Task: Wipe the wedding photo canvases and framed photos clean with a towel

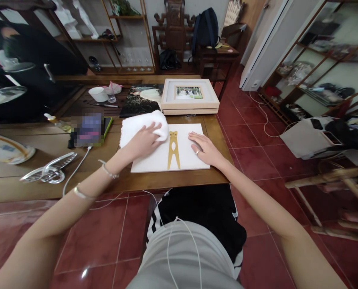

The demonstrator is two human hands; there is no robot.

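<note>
A white board [193, 158] lies flat near the table's front edge. On its middle is a gold, A-shaped flat piece [174, 151] with an oval hole. My left hand [147, 140] rests on a folded white towel [133, 124], its fingers stretched out over the cloth. That towel covers the board's upper left part and reaches past its left edge. Flat on the board's right side lies my right hand [203, 147], fingers extended, a ring on one finger. The gold piece sits between my hands, touched by neither as far as I can see.
Behind the board stands a white picture frame [168, 94] on a wooden base, beside a dark photo print [139, 106]. To the left are a silver hair claw clip [51, 168], a phone [90, 130] with a white cable and a dropper bottle [58, 123]. A white cup [98, 94] stands farther back.
</note>
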